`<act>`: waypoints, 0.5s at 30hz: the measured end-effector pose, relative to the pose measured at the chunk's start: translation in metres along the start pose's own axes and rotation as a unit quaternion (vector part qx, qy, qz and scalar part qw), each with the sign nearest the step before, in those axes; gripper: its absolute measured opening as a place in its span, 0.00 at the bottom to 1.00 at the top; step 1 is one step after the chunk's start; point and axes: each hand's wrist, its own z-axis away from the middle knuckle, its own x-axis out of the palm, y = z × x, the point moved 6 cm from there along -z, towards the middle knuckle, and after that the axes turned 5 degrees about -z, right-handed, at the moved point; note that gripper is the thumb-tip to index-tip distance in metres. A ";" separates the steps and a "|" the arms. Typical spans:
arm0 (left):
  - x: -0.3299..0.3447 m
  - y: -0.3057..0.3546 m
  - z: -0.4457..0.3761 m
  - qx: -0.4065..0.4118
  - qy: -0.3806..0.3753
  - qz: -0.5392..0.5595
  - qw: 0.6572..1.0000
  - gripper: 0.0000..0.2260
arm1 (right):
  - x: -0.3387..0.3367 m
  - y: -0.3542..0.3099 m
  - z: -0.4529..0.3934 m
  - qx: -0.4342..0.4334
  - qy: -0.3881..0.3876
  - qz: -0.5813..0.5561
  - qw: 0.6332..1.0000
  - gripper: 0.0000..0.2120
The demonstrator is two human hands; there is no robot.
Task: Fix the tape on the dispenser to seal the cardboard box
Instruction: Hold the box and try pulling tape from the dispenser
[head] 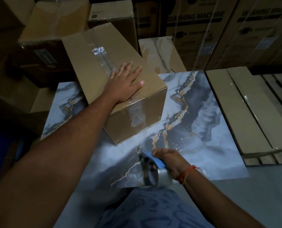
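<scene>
From the head view, the left hand [126, 83] lay flat, fingers spread and released, palm down on the top face of the cardboard box [113, 79], gripping nothing. The box sat tilted at an angle on the marbled worktop [202, 116], its near corner pointing toward the person. A strip of clear tape [102, 55] ran along the box's top seam, passing just beyond the left fingertips, and more clear tape wrapped down the near end face below the wrist. The right hand [168, 160] was clenched round the handle of the tape dispenser [151, 168], which rested low on the worktop near its front edge, well apart from the box and nearer the person than the left hand. The dispenser's blue frame showed beside the right fingers, and its roll of clear tape [163, 176] sat just under the right wrist, where an orange thread band [186, 174] was tied. Stacked cartons [194, 23] stood beyond the box
</scene>
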 end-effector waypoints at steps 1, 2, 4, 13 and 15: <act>0.000 0.000 0.000 0.000 -0.001 0.001 1.000 0.32 | -0.003 0.005 0.001 0.007 0.007 0.012 1.000 0.08; 0.001 0.000 0.000 0.000 -0.003 0.002 1.000 0.32 | -0.007 0.011 0.004 0.002 0.015 0.026 1.000 0.07; 0.001 0.001 0.000 -0.001 -0.003 0.000 1.000 0.33 | -0.020 0.019 0.011 -0.044 0.038 0.067 0.996 0.06; 0.000 0.002 0.000 -0.001 0.001 -0.001 1.000 0.31 | -0.040 -0.023 0.028 -0.252 0.109 0.356 0.893 0.13; 0.001 0.001 0.000 -0.002 -0.001 -0.002 1.000 0.31 | -0.043 -0.029 0.028 -0.266 0.121 0.388 0.874 0.15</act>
